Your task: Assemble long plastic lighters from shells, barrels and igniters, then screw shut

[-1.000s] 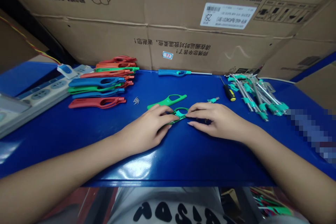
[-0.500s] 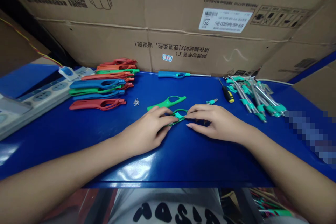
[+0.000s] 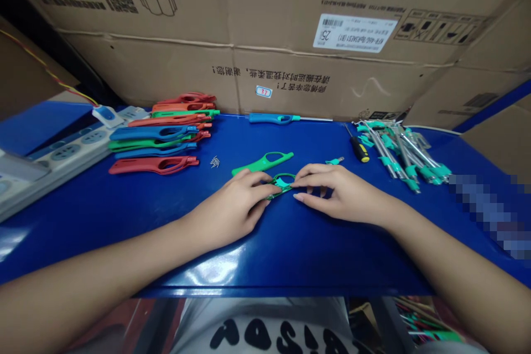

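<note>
My left hand (image 3: pixel 243 199) is closed over a green lighter casing half (image 3: pixel 286 177), which lies low on the table with its loop end towards the right. A teal trigger piece (image 3: pixel 283 182) shows inside that casing. From the right, the fingertips of my right hand (image 3: pixel 332 185) grip the casing's front end; the thumb sits a little below the index finger. My left fingers hide the rear part of the casing. Just behind them rests another green casing half (image 3: pixel 265 162). Beyond my right hand is a small teal part with a metal end (image 3: pixel 334 161).
Red, orange, blue and green casings (image 3: pixel 155 165) are stacked at left beside a white power strip (image 3: pixel 66 149). Small screws (image 3: pixel 214 162) lie near them. Behind are a blue lighter (image 3: pixel 269 118), a screwdriver (image 3: pixel 359 147), several metal lighter tubes (image 3: pixel 398 155) and a cardboard box (image 3: pixel 274 11).
Both hands stay at the casing. My right fingers have shifted very slightly, and more of the small teal part behind them shows.
</note>
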`<state>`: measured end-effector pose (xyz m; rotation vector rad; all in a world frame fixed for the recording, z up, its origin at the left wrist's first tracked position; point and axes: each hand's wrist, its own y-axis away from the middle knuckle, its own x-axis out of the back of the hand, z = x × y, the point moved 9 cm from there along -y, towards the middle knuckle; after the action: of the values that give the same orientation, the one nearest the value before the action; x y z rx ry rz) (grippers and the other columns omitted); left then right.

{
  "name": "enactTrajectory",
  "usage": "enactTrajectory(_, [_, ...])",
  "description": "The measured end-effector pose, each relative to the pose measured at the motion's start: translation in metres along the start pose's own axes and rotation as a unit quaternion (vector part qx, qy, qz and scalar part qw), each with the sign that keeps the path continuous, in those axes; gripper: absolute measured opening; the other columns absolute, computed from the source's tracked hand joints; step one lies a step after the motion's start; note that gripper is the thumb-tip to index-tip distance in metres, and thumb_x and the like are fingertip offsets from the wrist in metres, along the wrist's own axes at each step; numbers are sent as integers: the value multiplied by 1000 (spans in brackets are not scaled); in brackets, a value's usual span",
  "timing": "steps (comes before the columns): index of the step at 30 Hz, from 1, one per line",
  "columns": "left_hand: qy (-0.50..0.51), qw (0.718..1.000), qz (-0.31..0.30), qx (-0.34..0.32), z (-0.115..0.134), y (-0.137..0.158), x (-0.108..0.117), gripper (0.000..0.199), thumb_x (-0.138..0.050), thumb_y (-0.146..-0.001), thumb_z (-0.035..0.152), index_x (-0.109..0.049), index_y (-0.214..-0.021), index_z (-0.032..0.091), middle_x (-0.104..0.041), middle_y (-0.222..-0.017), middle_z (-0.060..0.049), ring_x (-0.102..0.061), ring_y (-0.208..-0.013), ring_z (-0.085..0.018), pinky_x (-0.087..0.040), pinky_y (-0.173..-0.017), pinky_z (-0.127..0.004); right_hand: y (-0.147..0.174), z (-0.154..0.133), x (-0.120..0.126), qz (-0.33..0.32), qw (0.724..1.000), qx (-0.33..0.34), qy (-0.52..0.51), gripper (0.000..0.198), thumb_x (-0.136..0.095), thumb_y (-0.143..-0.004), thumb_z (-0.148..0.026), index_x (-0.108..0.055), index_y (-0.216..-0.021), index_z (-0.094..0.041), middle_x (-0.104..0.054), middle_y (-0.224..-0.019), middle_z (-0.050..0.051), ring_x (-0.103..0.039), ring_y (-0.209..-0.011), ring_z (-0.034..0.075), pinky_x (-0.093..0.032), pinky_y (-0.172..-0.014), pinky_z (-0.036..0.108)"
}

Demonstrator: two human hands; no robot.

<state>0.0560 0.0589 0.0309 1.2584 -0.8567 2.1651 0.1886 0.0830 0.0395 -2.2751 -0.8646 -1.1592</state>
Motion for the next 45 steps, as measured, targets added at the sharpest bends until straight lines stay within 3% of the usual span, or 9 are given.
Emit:
enactTrajectory(21, [12, 1000, 12, 16, 0, 1, 1, 33, -54, -96, 13, -68, -124, 24, -70, -120, -9, -64, -116, -28, -50, -101, -50, 0, 4, -3, -7, 998, -43, -48, 25, -62, -95, -33, -76, -113, -22, -68, -115, 9, -67, -83, 15, -52, -66, 27])
enactTrajectory(27, [17, 999, 11, 30, -1, 1, 1, 33, -54, -96, 11, -65, -125, 21, -70, -122, -9, -64, -114, -28, -49, -102, -49, 1, 4, -5, -6, 998, -59, -23, 27, -60, -96, -34, -73, -115, -21, -66, -115, 8, -65, -86, 16, -52, -70, 28])
enactTrajectory(32, [7, 1000, 13, 25, 0, 2, -2, 42, -53, -97, 12, -57, -138, 19, -65, -128, -12, -59, -119, -28, -49, -104, -50, 0, -1, -5, 3, 999, -48, 2, 24, -59, -96, -33, -73, -110, -20, -64, -111, 7, -63, -87, 15, -52, -72, 28])
enactTrajectory(41, [-27, 1000, -8, 5, 4, 2, -6, 39, -46, -101, 14, -62, -136, 16, -59, -121, -15, -54, -113, -28, -50, -100, -50, 3, -10, -6, -2, 996, -23, 84, 27, -55, -98, -32, -72, -115, -20, -67, -114, 8, -67, -95, 21, -53, -87, 36])
enactTrajectory(45, [-32, 999, -11, 2, 4, 3, -7, 39, -46, -101, 15, -61, -137, 16, -58, -120, -15, -53, -113, -28, -50, -101, -49, 5, -10, -5, -7, 994, -32, 103, 30, -55, -98, -35, -72, -119, -20, -68, -116, 8, -68, -99, 23, -54, -84, 36])
